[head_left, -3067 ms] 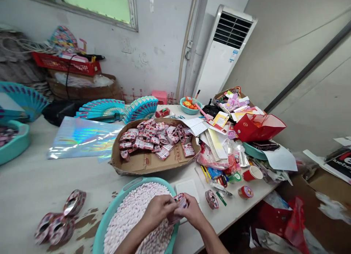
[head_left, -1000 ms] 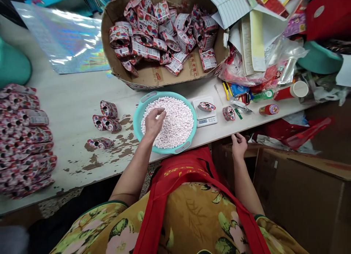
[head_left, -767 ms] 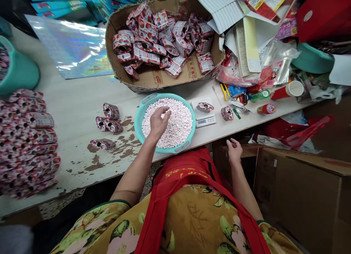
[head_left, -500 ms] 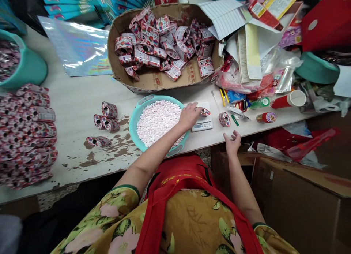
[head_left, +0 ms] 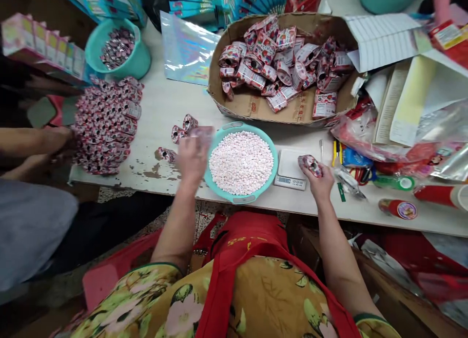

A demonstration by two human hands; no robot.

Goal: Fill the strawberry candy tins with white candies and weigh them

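My left hand, smeared by motion, is closed on a small printed packet just left of the turquoise basin. The basin holds many small pale pink-white pellets. Close to that hand, a few similar packets stand on the table. My right hand grips another red-and-pink printed packet over the right edge of the white digital scale. A dark round opening shows in this packet. The scale's platform bears nothing.
A cardboard box of packets stands behind the basin. Many packets stand massed at the left, near another person's arm and a turquoise bucket. Tools, papers and a red-sided cup crowd the right.
My view has swung left. My left hand has carried the packet from the scale across the basin to its left side. My right hand has picked up the packet beside the scale.
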